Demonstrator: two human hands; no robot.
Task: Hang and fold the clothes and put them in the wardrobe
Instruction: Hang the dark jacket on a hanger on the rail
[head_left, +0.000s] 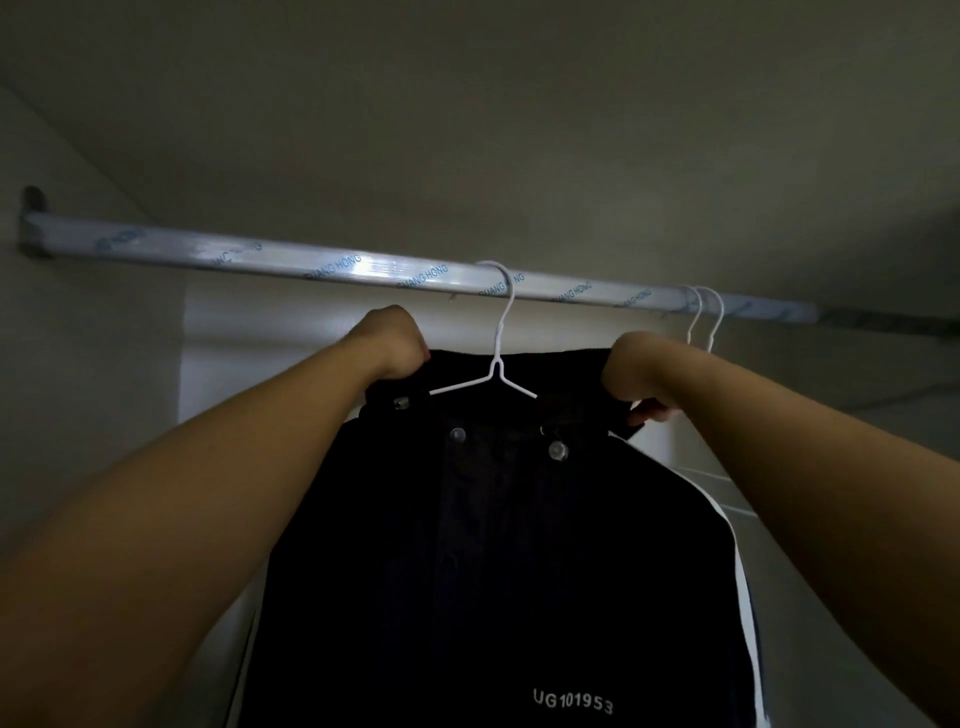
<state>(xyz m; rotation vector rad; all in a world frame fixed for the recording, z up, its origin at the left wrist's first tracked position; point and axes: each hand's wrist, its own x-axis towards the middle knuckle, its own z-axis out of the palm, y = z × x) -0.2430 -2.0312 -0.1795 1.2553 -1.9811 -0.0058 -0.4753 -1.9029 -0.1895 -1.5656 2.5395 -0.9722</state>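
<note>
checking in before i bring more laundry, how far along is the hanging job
Done: the dark shirt is on a white hanger hooked over the wardrobe rail, and two more hanger hooks sit on the rail to its right. In hand: the left hand and right hand grip the shirt's collar at either side. Left: letting go; any folding is out of view.

Dim interior of a pale wardrobe seen from below, its plain top panel (467, 104) filling the upper half. A metal rail (311, 267) in clear printed film crosses from a dark bracket (34, 200) on the left wall (62, 389) toward the right. The back panel (270, 332) below the rail is brightest; the right side falls into shadow.
</note>
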